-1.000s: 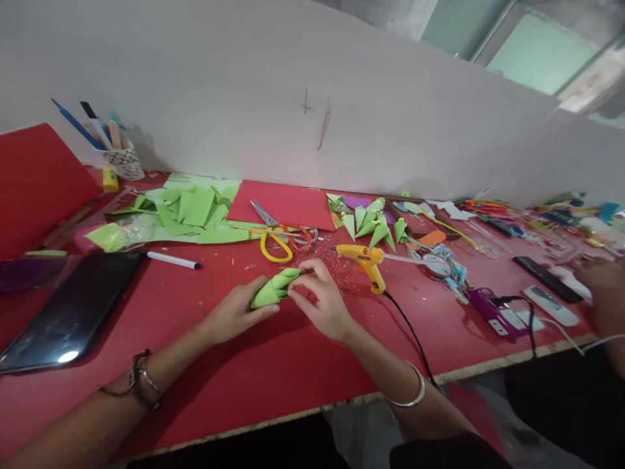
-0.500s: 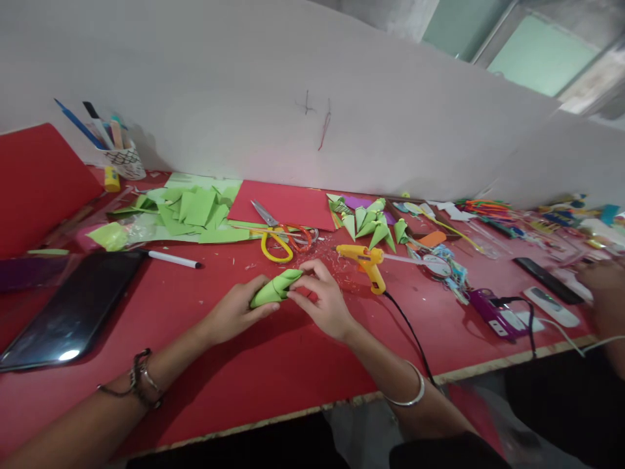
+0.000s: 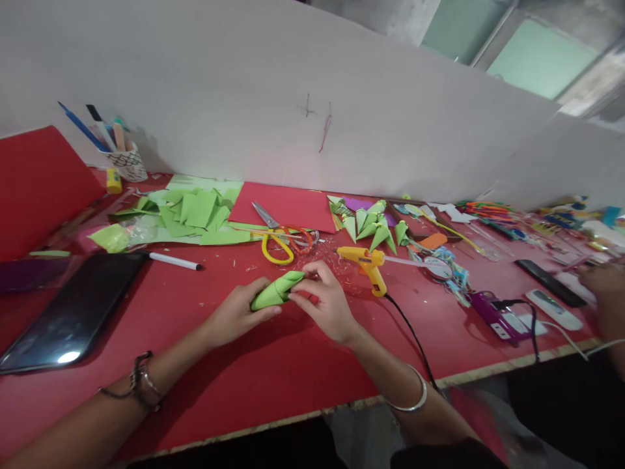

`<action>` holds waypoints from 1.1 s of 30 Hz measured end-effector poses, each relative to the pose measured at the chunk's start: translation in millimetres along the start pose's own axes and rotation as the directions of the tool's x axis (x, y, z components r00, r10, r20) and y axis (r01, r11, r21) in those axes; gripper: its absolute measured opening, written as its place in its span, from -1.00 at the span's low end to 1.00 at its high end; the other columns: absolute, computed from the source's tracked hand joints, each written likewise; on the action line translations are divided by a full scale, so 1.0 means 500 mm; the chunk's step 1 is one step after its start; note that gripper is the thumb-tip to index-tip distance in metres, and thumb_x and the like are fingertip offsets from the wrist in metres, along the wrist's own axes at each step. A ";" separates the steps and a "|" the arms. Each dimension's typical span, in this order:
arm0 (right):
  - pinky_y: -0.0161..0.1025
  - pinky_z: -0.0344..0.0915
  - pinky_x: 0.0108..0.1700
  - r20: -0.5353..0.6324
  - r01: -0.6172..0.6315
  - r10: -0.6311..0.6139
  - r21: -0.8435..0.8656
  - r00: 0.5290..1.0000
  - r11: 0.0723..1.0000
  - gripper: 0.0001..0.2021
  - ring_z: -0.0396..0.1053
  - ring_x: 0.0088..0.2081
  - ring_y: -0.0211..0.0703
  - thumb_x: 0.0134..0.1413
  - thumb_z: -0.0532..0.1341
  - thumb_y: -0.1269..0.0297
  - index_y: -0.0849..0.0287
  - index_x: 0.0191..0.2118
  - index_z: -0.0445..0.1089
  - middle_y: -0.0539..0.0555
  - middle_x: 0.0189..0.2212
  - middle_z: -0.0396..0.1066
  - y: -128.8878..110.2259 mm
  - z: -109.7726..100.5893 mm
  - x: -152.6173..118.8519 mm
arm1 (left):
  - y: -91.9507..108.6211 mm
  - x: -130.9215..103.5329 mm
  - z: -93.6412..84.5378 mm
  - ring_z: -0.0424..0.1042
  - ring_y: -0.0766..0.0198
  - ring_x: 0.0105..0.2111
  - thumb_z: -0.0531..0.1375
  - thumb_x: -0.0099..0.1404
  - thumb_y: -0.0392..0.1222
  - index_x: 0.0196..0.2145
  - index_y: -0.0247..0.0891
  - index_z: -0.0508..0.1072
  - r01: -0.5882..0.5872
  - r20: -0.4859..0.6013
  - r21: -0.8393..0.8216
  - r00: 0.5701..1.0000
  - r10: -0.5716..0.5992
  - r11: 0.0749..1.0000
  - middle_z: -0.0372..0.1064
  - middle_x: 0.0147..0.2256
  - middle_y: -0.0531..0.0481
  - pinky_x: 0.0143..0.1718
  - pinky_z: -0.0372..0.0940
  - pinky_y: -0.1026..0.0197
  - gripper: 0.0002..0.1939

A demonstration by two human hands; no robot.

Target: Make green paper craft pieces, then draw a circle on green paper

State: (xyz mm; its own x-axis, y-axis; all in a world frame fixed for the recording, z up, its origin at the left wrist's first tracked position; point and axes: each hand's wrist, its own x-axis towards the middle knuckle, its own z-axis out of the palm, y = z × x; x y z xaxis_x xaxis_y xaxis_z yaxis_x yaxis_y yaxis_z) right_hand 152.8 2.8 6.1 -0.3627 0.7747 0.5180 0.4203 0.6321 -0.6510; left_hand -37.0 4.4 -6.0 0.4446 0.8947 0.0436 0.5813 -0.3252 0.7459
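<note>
Right now a bright green paper roll (image 3: 273,294) is lying slantwise between the two hands, over the front part of the red table (image 3: 234,384). Its overlapping layers are showing as curved, slanting edges, and its surface is looking smooth and matt. The left hand (image 3: 239,311) is gripping the lower end between thumb and fingers, while the right hand (image 3: 325,303) is pinching the upper end with thumb and fingertips.

Compared with a second ago, little is changing: both hands are keeping the same hold, the roll is staying between them, and the whole view is sitting slightly lower.

By count, one roll is being held. One yellow glue gun (image 3: 368,260) is lying beyond the right hand, one pair of scissors (image 3: 280,229) with a yellow loop and an orange-red loop is lying behind the roll, and one white marker (image 3: 176,261) is lying to the left. One patterned cup (image 3: 127,163) is holding pens near the wall. Several small green cones (image 3: 370,229) are clustering behind the glue gun, overlapping too much for a sure count; the heaped green paper pieces (image 3: 198,210) are also resisting one.
</note>
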 end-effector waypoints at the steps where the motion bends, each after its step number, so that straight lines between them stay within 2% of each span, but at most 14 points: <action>1: -0.22 0.22 -0.18 0.000 -0.003 0.003 -0.008 1.000 1.000 -0.94 0.21 -0.23 -0.20 0.02 0.15 0.34 0.13 -0.39 0.37 0.05 -0.31 0.15 -0.001 0.000 0.000 | 0.000 0.000 0.000 0.15 0.37 -0.50 0.07 0.12 0.03 -0.32 -0.29 0.25 0.001 -0.004 0.000 1.000 -0.001 1.000 0.18 -0.49 0.12 -0.50 0.09 0.34 -0.69; 5: -0.21 0.21 -0.17 -0.010 -0.013 0.013 -0.012 1.000 1.000 -0.94 0.21 -0.23 -0.19 0.02 0.14 0.36 0.14 -0.38 0.36 0.06 -0.31 0.16 -0.003 -0.001 0.001 | -0.001 -0.001 0.003 0.17 0.37 -0.49 0.11 0.08 0.03 -0.30 -0.29 0.26 -0.003 -0.013 0.000 1.000 0.003 1.000 0.21 -0.48 0.12 -0.48 0.10 0.34 -0.66; 11: -0.25 0.22 -0.24 0.020 -0.006 0.008 -0.065 1.000 0.998 -0.94 0.17 -0.29 -0.22 0.02 0.15 0.33 0.13 -0.39 0.36 0.04 -0.36 0.08 0.000 0.002 -0.003 | 0.000 -0.001 0.004 0.24 0.34 -0.47 0.03 0.17 -0.03 -0.23 -0.27 0.25 -0.006 -0.016 0.006 1.000 0.006 1.000 0.30 -0.42 0.07 -0.46 0.13 0.31 -0.71; 16: -0.28 0.19 -0.31 0.050 0.028 -0.020 -0.158 0.999 0.987 -0.89 0.11 -0.36 -0.25 0.05 0.13 0.30 0.15 -0.40 0.38 0.01 -0.44 -0.01 0.003 -0.001 -0.004 | 0.005 -0.001 0.008 0.28 0.32 -0.46 0.08 0.13 -0.01 -0.25 -0.27 0.26 0.007 -0.046 0.032 0.999 -0.005 0.999 0.33 -0.41 0.06 -0.45 0.15 0.31 -0.70; 21: -0.29 0.18 -0.32 0.071 0.031 -0.019 -0.173 0.997 0.984 -0.87 0.10 -0.37 -0.26 0.07 0.10 0.29 0.14 -0.38 0.38 0.01 -0.44 -0.02 0.003 0.003 -0.006 | 0.008 -0.004 0.010 0.29 0.32 -0.52 0.09 0.13 -0.07 -0.32 -0.29 0.30 0.067 -0.079 0.101 0.995 -0.059 0.993 0.34 -0.48 0.05 -0.50 0.12 0.32 -0.76; 26: -0.32 0.17 -0.32 0.069 0.028 -0.016 -0.175 0.997 0.984 -0.86 0.11 -0.38 -0.27 0.08 0.10 0.28 0.15 -0.38 0.38 0.01 -0.43 0.01 0.001 0.012 -0.010 | 0.002 -0.006 0.007 0.34 0.28 -0.46 0.04 0.18 -0.09 -0.27 -0.30 0.35 0.066 -0.042 0.111 0.997 -0.062 0.992 0.38 -0.43 0.01 -0.46 0.13 0.30 -0.75; 33: -0.28 0.14 -0.30 0.058 0.070 -0.052 -0.363 0.997 0.929 -0.84 0.09 -0.33 -0.22 0.08 0.10 0.26 0.12 -0.39 0.41 0.04 -0.41 0.02 -0.010 0.010 -0.008 | 0.002 -0.005 0.013 0.30 0.30 -0.50 0.01 0.19 -0.08 -0.32 -0.33 0.36 0.059 -0.050 0.090 0.997 -0.055 0.994 0.36 -0.47 0.02 -0.49 0.11 0.32 -0.73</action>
State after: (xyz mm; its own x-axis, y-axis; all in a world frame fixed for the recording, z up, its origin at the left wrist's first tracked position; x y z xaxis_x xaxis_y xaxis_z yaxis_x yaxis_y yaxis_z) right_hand 148.0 -3.8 4.7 -0.4323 0.7381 0.5180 0.6670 0.6483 -0.3672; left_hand -33.0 -0.1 -9.9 0.3771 0.9255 0.0362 0.6656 -0.2980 0.6842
